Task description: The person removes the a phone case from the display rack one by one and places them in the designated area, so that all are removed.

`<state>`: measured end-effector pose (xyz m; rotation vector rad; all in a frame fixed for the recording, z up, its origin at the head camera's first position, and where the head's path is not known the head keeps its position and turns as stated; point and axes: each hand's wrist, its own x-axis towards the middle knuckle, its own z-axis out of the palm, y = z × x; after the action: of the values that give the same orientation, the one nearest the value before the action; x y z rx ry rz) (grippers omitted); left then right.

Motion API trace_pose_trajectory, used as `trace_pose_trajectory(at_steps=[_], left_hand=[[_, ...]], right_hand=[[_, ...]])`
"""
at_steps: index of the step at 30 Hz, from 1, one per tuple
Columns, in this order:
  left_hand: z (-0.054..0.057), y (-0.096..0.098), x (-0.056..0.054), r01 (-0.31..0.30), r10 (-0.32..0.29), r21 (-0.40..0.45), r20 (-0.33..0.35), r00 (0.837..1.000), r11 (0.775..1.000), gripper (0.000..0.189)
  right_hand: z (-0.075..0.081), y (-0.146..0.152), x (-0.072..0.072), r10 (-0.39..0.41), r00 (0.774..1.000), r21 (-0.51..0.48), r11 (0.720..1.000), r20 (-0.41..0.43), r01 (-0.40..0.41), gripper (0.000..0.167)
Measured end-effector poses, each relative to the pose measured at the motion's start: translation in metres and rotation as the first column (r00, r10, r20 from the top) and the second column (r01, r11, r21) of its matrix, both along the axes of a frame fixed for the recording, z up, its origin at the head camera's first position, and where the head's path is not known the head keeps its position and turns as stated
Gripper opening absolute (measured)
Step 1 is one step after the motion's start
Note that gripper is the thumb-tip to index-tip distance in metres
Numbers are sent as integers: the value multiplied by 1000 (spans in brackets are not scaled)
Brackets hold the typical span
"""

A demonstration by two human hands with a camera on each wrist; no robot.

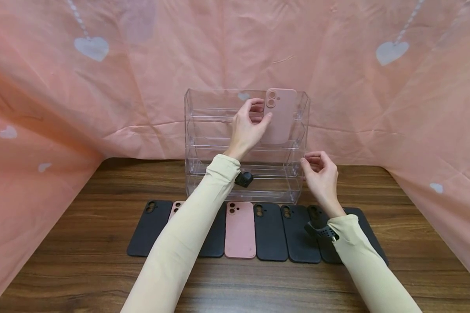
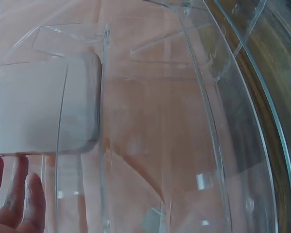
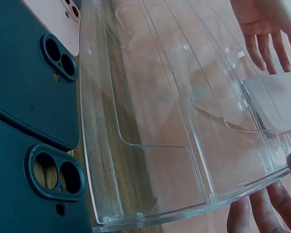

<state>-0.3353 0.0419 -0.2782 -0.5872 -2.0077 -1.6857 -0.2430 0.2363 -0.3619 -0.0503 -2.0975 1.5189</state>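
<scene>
A clear tiered acrylic rack (image 1: 243, 152) stands upright at the back of the table. A pink phone case (image 1: 282, 115) stands at the right end of its top tier, camera cutouts up, its lower part behind the clear front. My left hand (image 1: 248, 126) holds the case by its left edge, thumb in front; the left wrist view shows fingers (image 2: 35, 199) along the edge of the case (image 2: 43, 107). My right hand (image 1: 321, 178) pinches the rack's right side panel; in the right wrist view its fingers (image 3: 264, 211) lie outside the panel, thumb opposite.
A row of phone cases lies flat before the rack: several black ones (image 1: 271, 234) and two pink ones, one pink (image 1: 240, 234) near the middle, the other (image 1: 176, 208) partly under my left sleeve. Pink cloth (image 1: 149, 78) with white hearts hangs behind and at both sides.
</scene>
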Motion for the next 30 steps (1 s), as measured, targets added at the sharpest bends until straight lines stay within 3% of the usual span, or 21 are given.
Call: trace_pose_trajectory(at_steps=[6, 21, 30], left_hand=[[-3, 3, 0, -42, 42, 3, -17, 999, 999, 34], [-5, -7, 3, 53, -53, 111, -1, 999, 992, 31], [5, -10, 4, 59, -46, 188, -74, 996, 980, 30]], right_hand=[[-1, -1, 2, -2, 1000, -4, 1000, 8, 2, 21], [-1, -1, 3, 0, 1000, 17, 1000, 17, 0, 22], [-2, -2, 2, -3, 1000, 17, 1000, 21, 3, 23]])
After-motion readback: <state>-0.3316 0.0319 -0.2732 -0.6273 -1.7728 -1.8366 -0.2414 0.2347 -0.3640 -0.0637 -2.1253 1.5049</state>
